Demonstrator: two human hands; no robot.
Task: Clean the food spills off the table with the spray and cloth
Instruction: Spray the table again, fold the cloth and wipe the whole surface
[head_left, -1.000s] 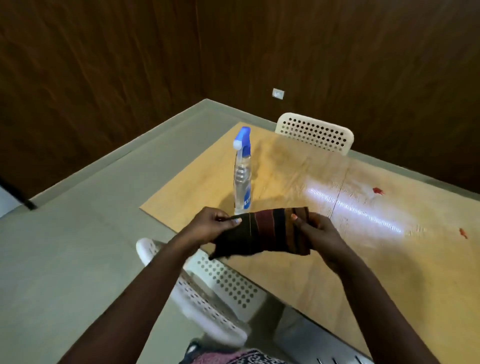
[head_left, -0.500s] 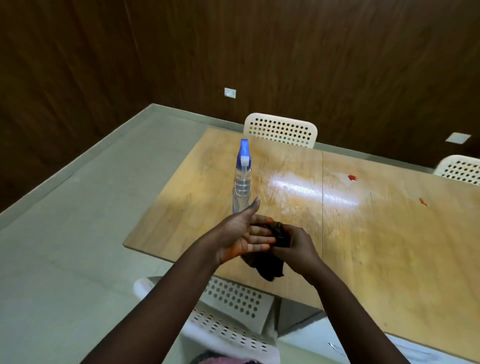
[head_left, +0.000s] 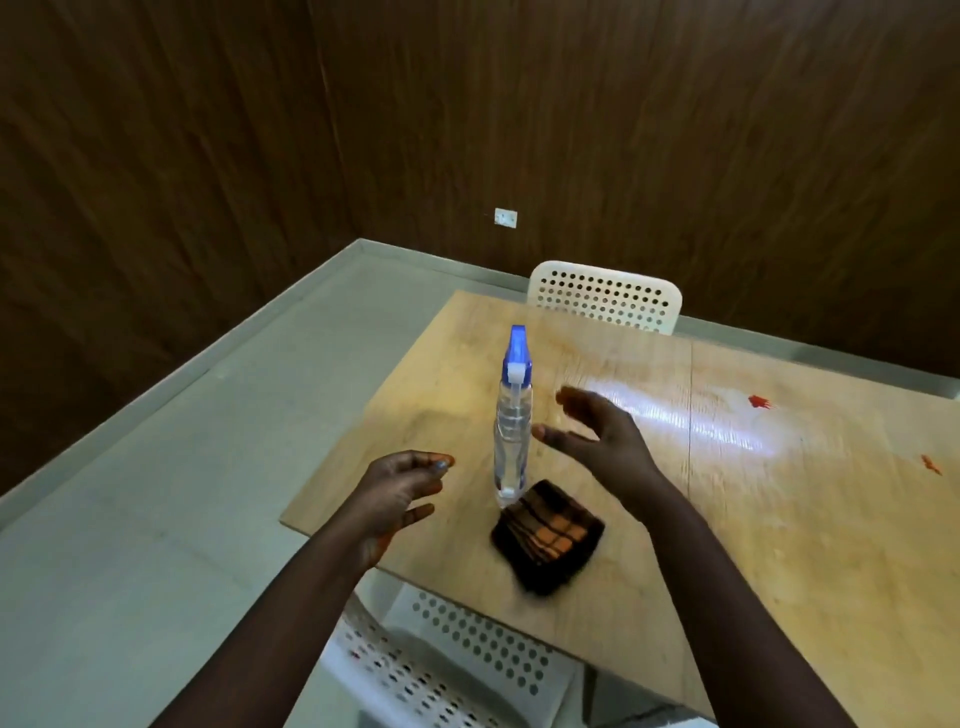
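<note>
- Spray bottle (head_left: 511, 426) stands upright on the tabletop (head_left: 779, 545).
- Folded cloth (head_left: 548, 543) lies just near of it.
- Left hand (head_left: 397, 493) and right hand (head_left: 597, 436) flank the bottle, fingers loose, holding nothing.
- Red spills (head_left: 759, 401) far right.

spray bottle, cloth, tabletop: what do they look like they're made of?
Spray bottle: clear body you can see through, likely plastic, with a blue and white plastic-looking trigger head.
Cloth: folded woven fabric, dark with orange stripes, matte.
Table: pale wood with visible grain, probably plywood or veneer; the glare suggests a smooth sealed finish.
</note>
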